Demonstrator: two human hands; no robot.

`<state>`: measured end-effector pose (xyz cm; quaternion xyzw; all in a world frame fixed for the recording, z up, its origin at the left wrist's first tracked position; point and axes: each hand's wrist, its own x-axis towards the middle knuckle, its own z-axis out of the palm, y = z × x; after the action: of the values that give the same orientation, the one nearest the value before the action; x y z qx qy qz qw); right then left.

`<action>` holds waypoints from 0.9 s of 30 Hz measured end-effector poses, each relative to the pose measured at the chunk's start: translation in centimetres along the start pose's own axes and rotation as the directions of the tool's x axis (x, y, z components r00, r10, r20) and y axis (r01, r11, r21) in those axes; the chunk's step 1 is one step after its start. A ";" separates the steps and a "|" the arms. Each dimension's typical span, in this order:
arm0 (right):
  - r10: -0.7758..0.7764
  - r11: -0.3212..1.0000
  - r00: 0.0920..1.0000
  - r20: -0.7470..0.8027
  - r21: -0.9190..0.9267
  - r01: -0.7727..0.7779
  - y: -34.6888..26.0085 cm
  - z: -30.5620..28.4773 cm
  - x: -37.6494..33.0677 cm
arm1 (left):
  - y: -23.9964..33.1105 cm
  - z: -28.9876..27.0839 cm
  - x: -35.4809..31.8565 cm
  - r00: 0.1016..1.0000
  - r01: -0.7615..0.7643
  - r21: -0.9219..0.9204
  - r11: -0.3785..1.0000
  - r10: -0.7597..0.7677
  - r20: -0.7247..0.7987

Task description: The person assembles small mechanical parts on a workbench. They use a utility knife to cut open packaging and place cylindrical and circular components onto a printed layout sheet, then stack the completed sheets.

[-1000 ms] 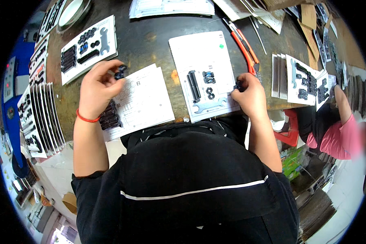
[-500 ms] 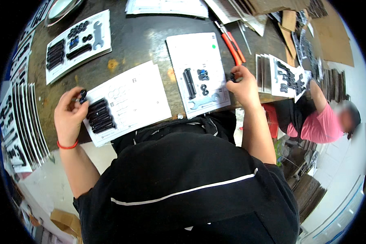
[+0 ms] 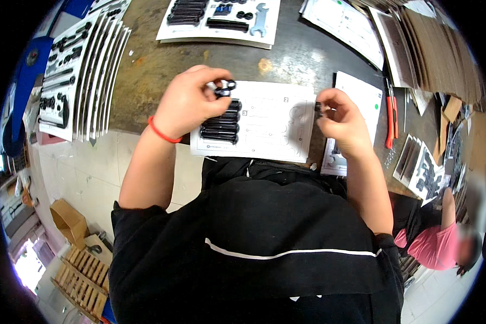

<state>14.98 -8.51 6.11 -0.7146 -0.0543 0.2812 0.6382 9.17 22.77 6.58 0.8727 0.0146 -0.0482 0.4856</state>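
In front of me lies a white printed card (image 3: 270,121) with a row of long black bolts (image 3: 220,131) at its left side. Over the upper end of those bolts is my left hand (image 3: 191,102), its fingers closed on small round black fasteners (image 3: 225,88). My right hand (image 3: 344,123) is held above the gap by the card's right edge, pinching small black fasteners (image 3: 318,110); their exact kind is too blurred to tell. Partly behind that hand, a second printed card (image 3: 362,86) carries a wrench (image 3: 336,160).
Red-handled pliers (image 3: 390,121) lie to the right. A filled hardware card (image 3: 216,39) sits at the far side, and several stand stacked on the left (image 3: 100,75). Cardboard sheets (image 3: 432,48) are piled at far right. A person in pink (image 3: 434,248) works beyond.
The view has swung left, so the table things appear shifted right. My right hand has come from the second card toward the bolt card, and my left hand has moved above the bolts.
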 end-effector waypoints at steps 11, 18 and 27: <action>-0.229 0.528 0.960 0.161 -0.808 0.262 0.7 5.4 3.2 | 1.5 5.3 4.4 0.922 -0.269 0.471 0.840 0.084 0.377; -0.197 0.666 0.966 0.170 -0.700 0.259 0.9 4.6 3.4 | 0.7 4.9 3.6 0.932 -0.307 0.436 0.846 0.174 0.319; -0.201 0.712 0.960 0.197 -0.643 0.281 1.1 5.0 4.6 | -0.1 4.7 3.4 0.938 -0.310 0.415 0.856 0.205 0.278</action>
<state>16.14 -2.32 3.46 -0.8644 -0.2795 0.1970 0.3687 12.24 18.76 3.64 0.9443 -0.1693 -0.0822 0.2698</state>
